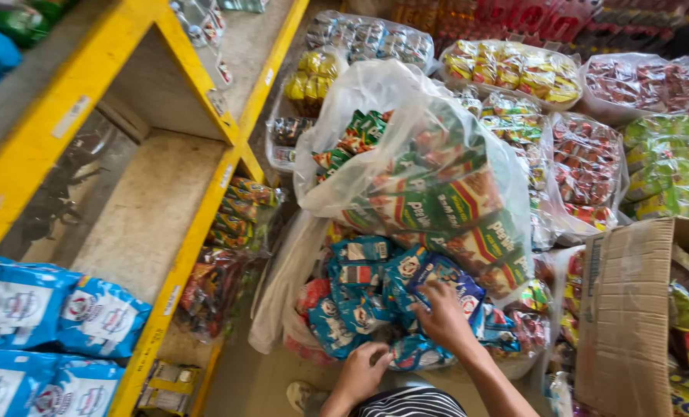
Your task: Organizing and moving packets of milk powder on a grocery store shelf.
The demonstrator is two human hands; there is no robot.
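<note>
Down between my knees, on the shop floor, sits a clear plastic sack [283,293] full of small blue snack packets [360,297]. Both my hands are in it. My right hand [442,313] lies palm down on the heap, fingers spread and curled over one blue packet; whether it truly grips it I cannot tell. My left hand [362,371] is lower, at the near edge of the pile, fingers bent around the edge of another packet, loosely closed.

I judge these packets to be very light, puffed with air, soft and crinkly, with a glossy film that slides easily. Squeezing hard could crush what is inside, so the safest hold looks to be a pinch at a sealed end seam, or several gathered flat against the palm. The sack itself is limp and would sag if lifted by one side.

Leaning over the blue packets is a second, taller clear bag [429,177] of green and red packets. More bags of bright sweets and snacks [584,162] crowd the floor behind it. An open cardboard box [630,309] stands just to my right. To my left runs a shelf with a yellow frame [182,247] and worn grey boards; large blue bags [51,316] sit on its lower level. My shoe [302,395] shows below my left hand. Floor space is tight, with goods pressing close on every side.
</note>
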